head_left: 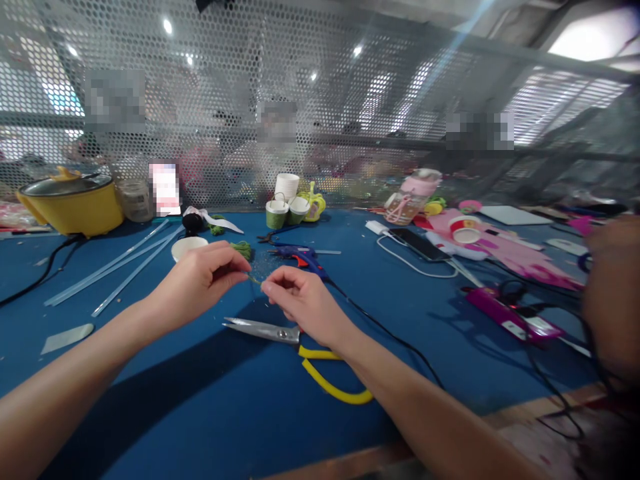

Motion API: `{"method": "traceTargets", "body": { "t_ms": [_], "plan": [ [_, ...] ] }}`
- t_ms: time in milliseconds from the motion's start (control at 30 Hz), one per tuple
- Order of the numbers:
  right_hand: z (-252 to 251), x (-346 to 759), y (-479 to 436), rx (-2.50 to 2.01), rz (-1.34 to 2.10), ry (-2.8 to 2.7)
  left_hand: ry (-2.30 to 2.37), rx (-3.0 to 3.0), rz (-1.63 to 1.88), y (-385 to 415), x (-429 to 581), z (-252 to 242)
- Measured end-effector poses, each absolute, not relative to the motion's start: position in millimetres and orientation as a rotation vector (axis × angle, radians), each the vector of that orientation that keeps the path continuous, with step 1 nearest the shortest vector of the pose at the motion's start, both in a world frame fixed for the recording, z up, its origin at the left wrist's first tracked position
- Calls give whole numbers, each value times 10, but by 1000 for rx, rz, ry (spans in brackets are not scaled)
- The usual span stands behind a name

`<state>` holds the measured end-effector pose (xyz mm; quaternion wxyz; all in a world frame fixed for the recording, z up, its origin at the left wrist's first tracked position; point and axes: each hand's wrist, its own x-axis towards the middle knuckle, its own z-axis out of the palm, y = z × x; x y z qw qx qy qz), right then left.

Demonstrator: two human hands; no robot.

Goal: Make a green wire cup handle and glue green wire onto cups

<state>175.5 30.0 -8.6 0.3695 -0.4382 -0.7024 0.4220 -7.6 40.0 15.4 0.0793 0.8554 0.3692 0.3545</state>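
Note:
My left hand (203, 277) pinches one end of a thin green strand (255, 280), and my right hand (303, 297) pinches the other end. The short length between my fingertips looks like cord or wire; I cannot tell which. Under my right wrist lie large scissors with yellow handles (330, 387), their blades pointing left. Just behind my hands sits a bundle of green strands (242, 250), partly hidden by my left hand. A blue hot glue gun (303, 257) rests behind my right hand, and a white cup (188, 247) stands beyond my left hand.
Clear glue sticks (135, 267) lie at the left, near a yellow electric pot (73, 203). Small green-and-white cups (277, 213) stand at the back. A phone (417, 244), a purple power strip (510, 313) and cables occupy the right. Another person's arm (613, 300) is at the right edge.

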Motion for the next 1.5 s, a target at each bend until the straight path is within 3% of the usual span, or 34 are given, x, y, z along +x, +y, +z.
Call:
{"method": "traceTargets", "body": {
  "t_ms": [533, 933, 1267, 1500],
  "plan": [
    [-82, 1757, 291, -1096, 1018, -1803, 1123, 2616, 961, 423, -102, 145],
    [-130, 1742, 296, -1084, 643, -1997, 1059, 2641, 932, 389, -88, 191],
    [-50, 1768, 264, -998, 911, -1964, 1111, 2549, 873, 417, -98, 168],
    [-75, 1778, 306, -1069, 815, -1860, 1092, 2578, 854, 385, -82, 193]
  ]
}}
